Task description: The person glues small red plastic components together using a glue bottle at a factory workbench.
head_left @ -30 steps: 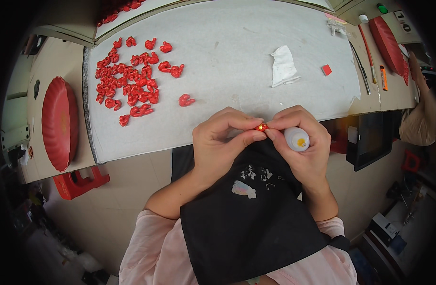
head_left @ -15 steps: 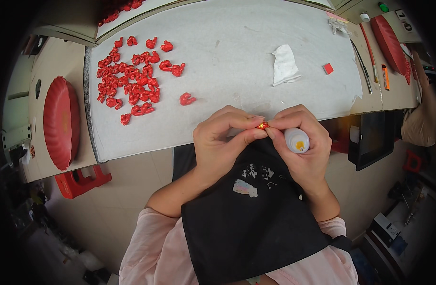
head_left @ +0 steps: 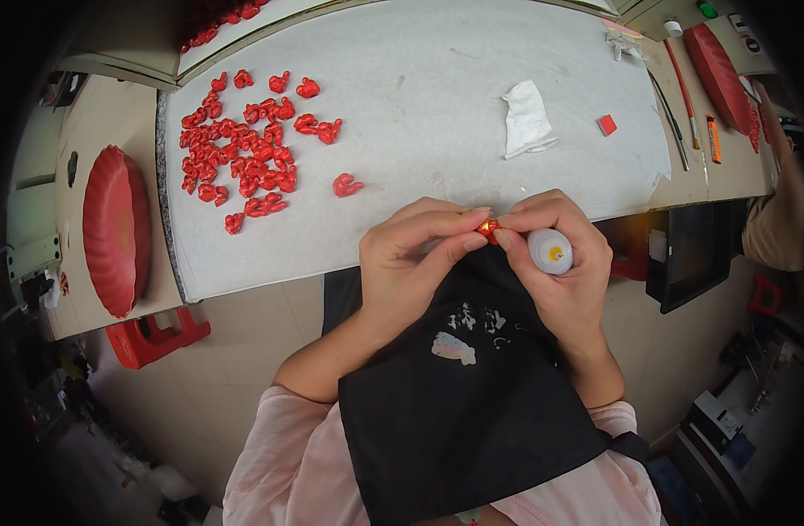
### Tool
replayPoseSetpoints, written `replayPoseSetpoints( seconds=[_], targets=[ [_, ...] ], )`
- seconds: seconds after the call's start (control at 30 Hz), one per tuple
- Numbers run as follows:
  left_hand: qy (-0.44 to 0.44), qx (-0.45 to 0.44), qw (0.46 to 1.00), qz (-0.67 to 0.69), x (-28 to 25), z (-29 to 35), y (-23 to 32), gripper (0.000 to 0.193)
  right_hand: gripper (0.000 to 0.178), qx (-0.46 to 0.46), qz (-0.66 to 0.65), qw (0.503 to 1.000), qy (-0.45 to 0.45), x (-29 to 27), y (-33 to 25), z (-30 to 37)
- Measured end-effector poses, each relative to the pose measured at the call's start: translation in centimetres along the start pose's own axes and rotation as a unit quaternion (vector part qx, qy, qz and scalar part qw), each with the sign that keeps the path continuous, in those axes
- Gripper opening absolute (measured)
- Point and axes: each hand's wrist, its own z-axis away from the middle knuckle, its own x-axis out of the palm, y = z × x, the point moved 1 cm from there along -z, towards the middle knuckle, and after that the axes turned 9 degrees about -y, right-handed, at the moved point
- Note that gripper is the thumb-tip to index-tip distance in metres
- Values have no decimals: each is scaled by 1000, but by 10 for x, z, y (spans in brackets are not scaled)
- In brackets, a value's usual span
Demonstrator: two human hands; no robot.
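Above my apron, at the front edge of the paper, I pinch a small shiny red and gold piece [head_left: 488, 230] between both hands. The thumb and fingers of my left hand [head_left: 402, 259] press on one side of it. On the other side, the thumb and forefinger of my right hand [head_left: 567, 285] touch it. A small white bottle [head_left: 547, 241] with yellow at its visible end is tucked in my right hand as well. My fingers hide much of the piece. One red moulded figurine [head_left: 347, 185] lies alone on the paper, nearest my left hand.
Several red figurines [head_left: 244, 145] cluster on the white paper [head_left: 402, 114] at left. A crumpled white tissue [head_left: 526, 118] and red square [head_left: 606, 125] lie right. Red fluted trays [head_left: 116, 232] stand at both sides; a brush [head_left: 683, 92] lies far right. Below is a red stool [head_left: 156, 337].
The small piece has turned a little between my fingertips and more of its red and gold surface shows. My hands stay in nearly the same place.
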Motion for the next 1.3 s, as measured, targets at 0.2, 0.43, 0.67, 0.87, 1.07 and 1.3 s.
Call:
replayPoseSetpoints(
  seconds=[0.2,0.43,0.67,0.87,1.07,1.3],
  targets=[
    [4,13,1000,-7,1,0,-4,20,18,1,8,1000,3,1,1,1],
    [7,12,1000,-25,0,-2,-3,19,18,5,6,1000,4,2,1,0],
    [-4,13,1000,-26,-1,-4,-4,18,16,7,6,1000,10,1,3,-2],
    [1,-79,973,217,4,-8,2,18,15,25,-50,998,-7,-9,-3,-10],
    [-56,-157,912,376,-3,-11,-1,24,18,75,-98,991,50,-26,-4,-7],
    [-96,-189,813,543,-9,-12,-4,27,18,67,-106,991,48,-26,1,-5]
  ],
)
